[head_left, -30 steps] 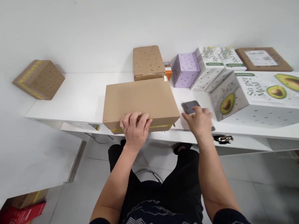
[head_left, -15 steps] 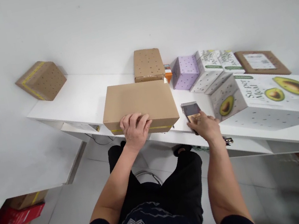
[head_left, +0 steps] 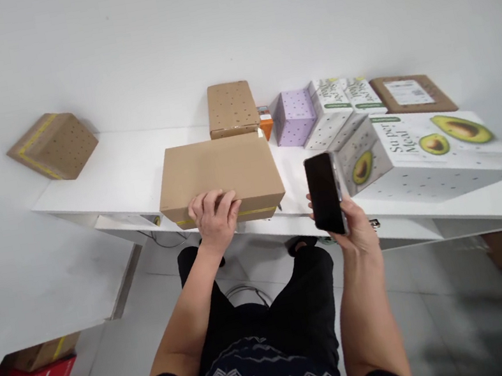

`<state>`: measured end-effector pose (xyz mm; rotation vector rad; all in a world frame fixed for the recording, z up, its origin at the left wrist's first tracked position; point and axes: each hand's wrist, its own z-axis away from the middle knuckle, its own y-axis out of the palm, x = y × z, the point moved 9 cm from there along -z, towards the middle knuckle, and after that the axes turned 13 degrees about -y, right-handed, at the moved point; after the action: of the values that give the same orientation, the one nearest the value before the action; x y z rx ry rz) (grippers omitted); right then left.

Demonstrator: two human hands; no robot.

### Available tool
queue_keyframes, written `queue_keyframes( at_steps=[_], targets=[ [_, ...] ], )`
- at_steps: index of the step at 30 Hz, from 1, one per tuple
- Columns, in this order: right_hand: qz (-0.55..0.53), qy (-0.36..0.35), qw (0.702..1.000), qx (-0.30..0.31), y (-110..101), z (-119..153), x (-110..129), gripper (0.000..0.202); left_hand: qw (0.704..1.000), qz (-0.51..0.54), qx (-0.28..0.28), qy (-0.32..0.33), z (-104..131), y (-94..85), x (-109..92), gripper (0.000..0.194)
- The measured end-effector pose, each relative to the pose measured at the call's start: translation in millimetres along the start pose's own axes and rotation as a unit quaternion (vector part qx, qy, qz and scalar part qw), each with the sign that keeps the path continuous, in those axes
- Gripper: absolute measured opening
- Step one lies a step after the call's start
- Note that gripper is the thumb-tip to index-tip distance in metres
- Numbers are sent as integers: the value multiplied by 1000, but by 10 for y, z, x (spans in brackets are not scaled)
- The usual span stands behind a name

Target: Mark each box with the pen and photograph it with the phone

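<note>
A large plain brown box [head_left: 221, 167] lies at the front edge of the white table [head_left: 117, 173]. My left hand [head_left: 216, 220] rests on its near top edge with the fingers apart, pressing on the cardboard rather than wrapped round it. To the right, my right hand [head_left: 354, 221] grips a phone [head_left: 324, 193] with a dark screen, held up above the table's front edge. Just right of the phone stands a big white box with avocado pictures [head_left: 438, 148].
Behind the brown box are a dotted brown box [head_left: 231, 107] and a small orange box [head_left: 265, 124]. A lilac box [head_left: 295, 116], white boxes [head_left: 332, 99] and a labelled parcel [head_left: 412, 93] line the wall. Another box [head_left: 56, 144] sits far left.
My right hand has lifted the phone off the table and tilted it up; its screen now looks dark. My left hand keeps its place on the brown box. The view has shifted slightly.
</note>
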<state>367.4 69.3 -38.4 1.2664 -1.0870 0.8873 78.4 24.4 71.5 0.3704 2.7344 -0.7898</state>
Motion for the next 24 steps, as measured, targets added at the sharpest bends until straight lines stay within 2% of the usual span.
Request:
queue_keyframes(
  at_steps=[3, 7, 9, 13, 18, 22, 24],
  targets=[
    [-151, -3, 988, 35, 311, 187, 114, 65, 1000, 4, 10, -7, 1, 25, 20, 20],
    [-311, 27, 946, 86, 694, 399, 178, 70, 997, 7, 62, -48, 5, 113, 100, 25],
    [-356, 56, 927, 103, 846, 515, 164, 70, 997, 11, 63, -48, 9, 110, 103, 25],
    [-380, 116, 910, 121, 1073, 783, 112, 70, 999, 7, 34, -21, 16, 53, 50, 21],
    [-383, 201, 884, 178, 1429, 1123, 111, 63, 999, 24, 35, -30, 25, 56, 58, 22],
    [-382, 252, 860, 226, 1744, 1285, 133, 71, 996, 66, 45, -42, 39, 52, 92, 24],
    [-383, 273, 846, 251, 1895, 1340, 136, 75, 992, 89, 71, -46, 54, 71, 102, 27]
  ],
)
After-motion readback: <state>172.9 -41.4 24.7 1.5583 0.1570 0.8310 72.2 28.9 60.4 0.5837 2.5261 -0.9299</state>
